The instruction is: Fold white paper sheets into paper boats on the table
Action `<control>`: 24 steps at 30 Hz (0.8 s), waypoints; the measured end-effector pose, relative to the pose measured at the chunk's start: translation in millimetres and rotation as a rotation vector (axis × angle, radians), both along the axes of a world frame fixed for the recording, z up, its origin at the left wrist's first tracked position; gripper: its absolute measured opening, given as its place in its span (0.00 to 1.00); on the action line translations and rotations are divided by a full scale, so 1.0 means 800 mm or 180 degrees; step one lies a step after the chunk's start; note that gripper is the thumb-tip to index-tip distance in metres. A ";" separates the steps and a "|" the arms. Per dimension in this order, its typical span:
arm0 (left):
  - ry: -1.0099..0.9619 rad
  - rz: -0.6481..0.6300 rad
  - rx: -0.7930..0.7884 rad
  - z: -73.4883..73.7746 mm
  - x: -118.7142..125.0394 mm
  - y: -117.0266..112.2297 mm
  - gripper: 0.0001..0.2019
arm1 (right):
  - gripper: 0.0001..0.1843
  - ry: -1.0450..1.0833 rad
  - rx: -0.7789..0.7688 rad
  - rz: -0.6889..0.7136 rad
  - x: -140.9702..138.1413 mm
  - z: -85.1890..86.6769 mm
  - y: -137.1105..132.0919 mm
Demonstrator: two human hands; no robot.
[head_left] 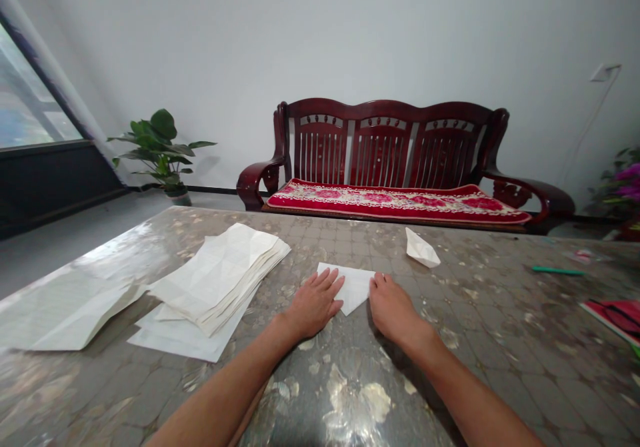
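A small white sheet of folded paper [354,288] lies on the table between my hands, a straight edge at the far side and a point toward me. My left hand [316,300] rests flat on its left part, fingers spread slightly. At its right corner, the curled fingers of my right hand [393,306] grip the edge; the thumb is mostly hidden. Beyond my right hand sits a folded paper piece [421,248], shaped like a small boat. To the left is a stack of creased white paper [225,274].
The patterned table [480,340] spreads out around my hands. A loose sheet [65,310] lies at far left. Over on the right are a green pen [557,270] and a red book [615,317] with dark glasses on it. Behind the table stands a wooden bench [383,147].
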State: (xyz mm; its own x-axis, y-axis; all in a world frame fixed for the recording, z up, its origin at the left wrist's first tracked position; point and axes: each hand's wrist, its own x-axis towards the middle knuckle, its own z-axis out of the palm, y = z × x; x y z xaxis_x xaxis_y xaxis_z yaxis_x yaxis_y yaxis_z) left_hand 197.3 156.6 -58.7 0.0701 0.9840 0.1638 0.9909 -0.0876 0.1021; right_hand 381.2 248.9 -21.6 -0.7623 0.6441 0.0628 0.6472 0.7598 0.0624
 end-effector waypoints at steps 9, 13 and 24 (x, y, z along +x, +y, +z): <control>-0.0859 0.0926 0.0105 0.018 -0.007 0.022 0.10 | 0.13 -0.0014 -0.0108 -0.0518 -0.005 0.007 0.016; -0.0853 0.1067 0.0232 0.018 -0.010 0.030 0.05 | 0.09 0.0391 -0.0335 -0.0394 0.006 0.000 0.039; -0.1251 0.1207 -0.0114 0.024 -0.026 0.035 0.36 | 0.18 0.0848 -0.1319 -0.0088 0.009 -0.013 0.081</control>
